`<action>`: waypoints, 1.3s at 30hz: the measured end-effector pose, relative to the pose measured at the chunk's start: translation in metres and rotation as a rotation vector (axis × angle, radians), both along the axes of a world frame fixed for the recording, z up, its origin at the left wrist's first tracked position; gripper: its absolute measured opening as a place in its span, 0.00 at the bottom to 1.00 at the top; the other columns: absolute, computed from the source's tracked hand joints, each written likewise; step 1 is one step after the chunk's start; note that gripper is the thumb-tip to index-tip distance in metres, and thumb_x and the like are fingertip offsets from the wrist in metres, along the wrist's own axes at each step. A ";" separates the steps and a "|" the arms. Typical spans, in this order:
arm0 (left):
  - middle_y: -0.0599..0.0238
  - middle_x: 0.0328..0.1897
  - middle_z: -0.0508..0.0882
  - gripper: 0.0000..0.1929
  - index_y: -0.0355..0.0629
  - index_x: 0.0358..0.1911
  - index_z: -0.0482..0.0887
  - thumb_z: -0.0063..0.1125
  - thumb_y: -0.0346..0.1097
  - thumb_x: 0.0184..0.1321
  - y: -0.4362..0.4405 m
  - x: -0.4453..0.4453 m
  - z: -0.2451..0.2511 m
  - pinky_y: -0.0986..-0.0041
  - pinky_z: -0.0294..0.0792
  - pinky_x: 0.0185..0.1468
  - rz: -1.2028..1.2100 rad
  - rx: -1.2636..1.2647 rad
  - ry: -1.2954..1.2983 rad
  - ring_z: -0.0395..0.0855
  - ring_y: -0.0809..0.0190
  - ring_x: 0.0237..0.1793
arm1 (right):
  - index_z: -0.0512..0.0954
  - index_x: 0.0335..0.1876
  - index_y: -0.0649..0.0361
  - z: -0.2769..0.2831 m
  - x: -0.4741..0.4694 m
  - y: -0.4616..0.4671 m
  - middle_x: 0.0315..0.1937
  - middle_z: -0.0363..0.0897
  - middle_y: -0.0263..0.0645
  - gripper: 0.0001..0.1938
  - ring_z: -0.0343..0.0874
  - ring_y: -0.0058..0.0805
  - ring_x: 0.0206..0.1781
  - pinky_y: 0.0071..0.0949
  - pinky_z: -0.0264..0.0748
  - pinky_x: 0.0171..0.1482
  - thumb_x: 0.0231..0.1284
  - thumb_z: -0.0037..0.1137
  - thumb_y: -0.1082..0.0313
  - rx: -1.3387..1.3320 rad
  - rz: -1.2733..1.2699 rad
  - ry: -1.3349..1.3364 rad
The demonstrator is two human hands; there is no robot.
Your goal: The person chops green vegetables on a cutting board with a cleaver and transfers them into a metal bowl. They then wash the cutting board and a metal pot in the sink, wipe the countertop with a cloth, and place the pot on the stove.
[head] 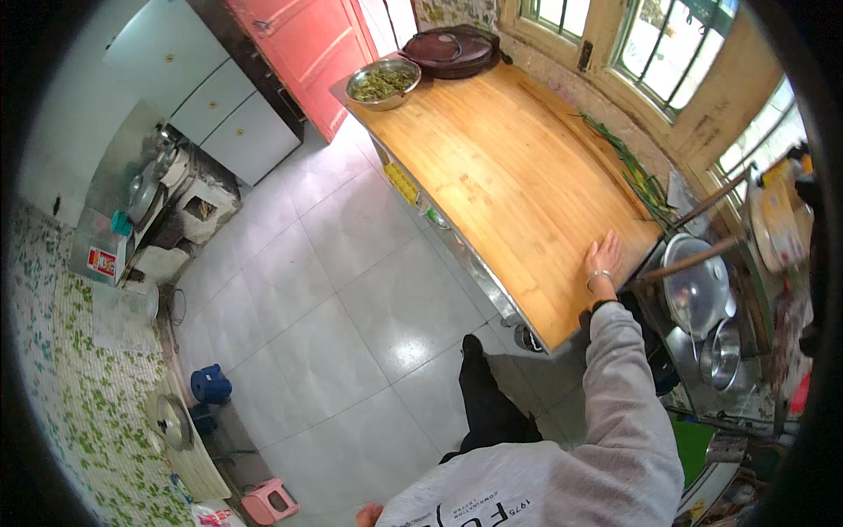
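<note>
My right hand (604,255) rests palm down near the front right end of a wooden tabletop (487,191), with nothing in it. A bracelet circles its wrist. My left hand (369,514) shows only in part at the bottom edge, beside my grey sweatshirt, and its fingers are hidden. At the table's far end stands a steel bowl of chopped greens (383,84). Beside the bowl sits a dark red round electric pan (450,50), its lid down. Green onions (629,168) lie along the window side.
To the right, a metal rack holds a lidded pot (697,283) and a steel basin (723,356). A pink door (309,53) is beyond the table. On the left are a stove (197,211), a blue bucket (211,384) and a pink stool (270,500). Tiled floor (336,290) lies between.
</note>
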State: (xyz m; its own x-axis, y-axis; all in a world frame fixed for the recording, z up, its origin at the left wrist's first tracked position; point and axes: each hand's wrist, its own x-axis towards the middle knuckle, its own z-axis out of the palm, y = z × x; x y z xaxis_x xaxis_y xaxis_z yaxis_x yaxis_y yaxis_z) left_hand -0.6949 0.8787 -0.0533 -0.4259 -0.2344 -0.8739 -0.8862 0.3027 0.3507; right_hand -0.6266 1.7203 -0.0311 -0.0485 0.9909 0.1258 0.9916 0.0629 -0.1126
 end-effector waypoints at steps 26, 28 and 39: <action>0.52 0.18 0.73 0.24 0.39 0.21 0.75 0.36 0.51 0.65 0.141 -0.332 -0.018 0.54 0.58 0.27 -1.145 -0.103 0.214 0.66 0.52 0.21 | 0.58 0.67 0.56 -0.028 -0.019 0.051 0.69 0.53 0.43 0.29 0.52 0.42 0.70 0.43 0.48 0.68 0.65 0.34 0.48 -0.013 -0.446 -0.164; 0.53 0.25 0.76 0.18 0.38 0.31 0.74 0.41 0.47 0.63 0.155 -0.359 -0.020 0.58 0.64 0.31 -0.829 0.009 0.153 0.71 0.54 0.26 | 0.58 0.67 0.54 -0.041 -0.044 0.063 0.70 0.52 0.41 0.30 0.52 0.41 0.70 0.46 0.48 0.67 0.64 0.34 0.46 -0.011 -0.563 -0.166; 0.59 0.42 0.81 0.17 0.42 0.51 0.74 0.51 0.42 0.62 0.342 -0.560 0.078 0.71 0.74 0.43 -0.415 0.210 0.306 0.81 0.61 0.39 | 0.64 0.62 0.58 0.003 -0.481 0.107 0.65 0.58 0.49 0.29 0.49 0.49 0.70 0.49 0.41 0.70 0.55 0.49 0.55 0.166 0.566 0.258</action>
State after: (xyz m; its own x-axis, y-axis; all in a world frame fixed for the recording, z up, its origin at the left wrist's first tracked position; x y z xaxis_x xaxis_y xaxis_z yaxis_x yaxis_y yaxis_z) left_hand -1.2552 1.2207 0.0250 -0.6871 0.1733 -0.7056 -0.5557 0.5002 0.6640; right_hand -1.1078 1.8275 -0.0284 -0.5058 0.7870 0.3532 0.7422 0.6057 -0.2867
